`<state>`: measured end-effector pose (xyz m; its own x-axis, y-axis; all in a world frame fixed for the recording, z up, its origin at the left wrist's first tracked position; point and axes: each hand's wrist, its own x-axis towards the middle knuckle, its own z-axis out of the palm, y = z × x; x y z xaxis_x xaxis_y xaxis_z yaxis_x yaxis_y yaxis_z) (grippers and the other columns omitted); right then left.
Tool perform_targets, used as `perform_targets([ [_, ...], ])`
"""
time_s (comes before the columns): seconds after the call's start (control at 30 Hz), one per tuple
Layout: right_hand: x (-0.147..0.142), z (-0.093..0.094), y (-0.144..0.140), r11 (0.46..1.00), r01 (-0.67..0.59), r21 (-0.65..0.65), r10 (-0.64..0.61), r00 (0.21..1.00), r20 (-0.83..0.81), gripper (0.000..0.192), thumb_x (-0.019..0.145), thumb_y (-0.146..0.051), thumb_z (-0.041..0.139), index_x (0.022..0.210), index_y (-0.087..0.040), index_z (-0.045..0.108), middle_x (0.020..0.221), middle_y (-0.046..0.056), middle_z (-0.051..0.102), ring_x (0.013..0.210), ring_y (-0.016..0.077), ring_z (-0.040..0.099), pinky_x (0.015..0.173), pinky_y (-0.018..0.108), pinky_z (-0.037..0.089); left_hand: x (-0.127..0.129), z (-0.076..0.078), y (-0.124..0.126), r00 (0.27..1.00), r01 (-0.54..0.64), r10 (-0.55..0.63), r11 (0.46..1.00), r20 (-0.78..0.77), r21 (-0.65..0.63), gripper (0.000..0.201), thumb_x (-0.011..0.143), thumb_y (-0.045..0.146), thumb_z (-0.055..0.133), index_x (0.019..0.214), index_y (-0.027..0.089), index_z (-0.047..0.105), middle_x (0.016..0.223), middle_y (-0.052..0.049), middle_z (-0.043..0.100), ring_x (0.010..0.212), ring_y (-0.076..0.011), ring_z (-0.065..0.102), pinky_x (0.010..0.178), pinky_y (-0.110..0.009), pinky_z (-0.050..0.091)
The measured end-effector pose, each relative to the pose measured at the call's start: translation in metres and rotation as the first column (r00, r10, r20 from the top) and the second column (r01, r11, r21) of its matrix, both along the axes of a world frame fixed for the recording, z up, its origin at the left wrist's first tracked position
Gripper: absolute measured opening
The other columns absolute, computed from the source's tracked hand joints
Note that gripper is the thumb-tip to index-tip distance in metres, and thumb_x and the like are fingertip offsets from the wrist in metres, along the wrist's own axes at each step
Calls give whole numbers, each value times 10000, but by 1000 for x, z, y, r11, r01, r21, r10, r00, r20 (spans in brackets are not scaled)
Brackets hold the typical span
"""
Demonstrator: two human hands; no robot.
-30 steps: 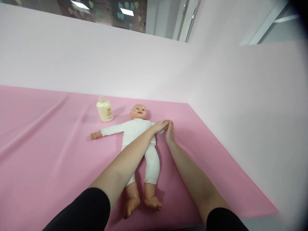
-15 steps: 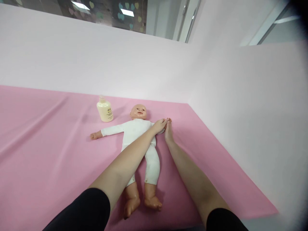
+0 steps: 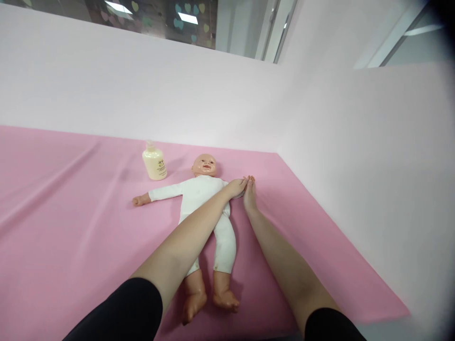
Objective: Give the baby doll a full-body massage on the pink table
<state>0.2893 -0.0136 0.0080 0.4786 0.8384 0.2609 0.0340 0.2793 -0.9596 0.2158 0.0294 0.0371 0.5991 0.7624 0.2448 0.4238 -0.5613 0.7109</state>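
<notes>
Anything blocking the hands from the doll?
Nothing visible. The left hand and right hand are at the doll, by its arm on the picture's right. The bottle stands apart, beyond the doll's other arm.

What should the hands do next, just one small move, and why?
Probably a slight, gentle rub of the left hand against the right hand: they come together at the end of the doll's outstretched arm, seemingly around its hand, though that is hidden. The bottle stands apart, so both hands are free for this.
</notes>
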Motion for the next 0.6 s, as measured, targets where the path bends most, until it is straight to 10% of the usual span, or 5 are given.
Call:
perform_targets([
  [0.6,14,-15,13,986,169,15,-166,981,-103,275,810,-397,481,981,-183,457,1025,86,603,1009,172,596,873,337,498,-3,-2,6,994,-90,98,982,-42,164,243,830,276,453,793,148,657,752,-42,657,666,-135,548,647,-236,410],
])
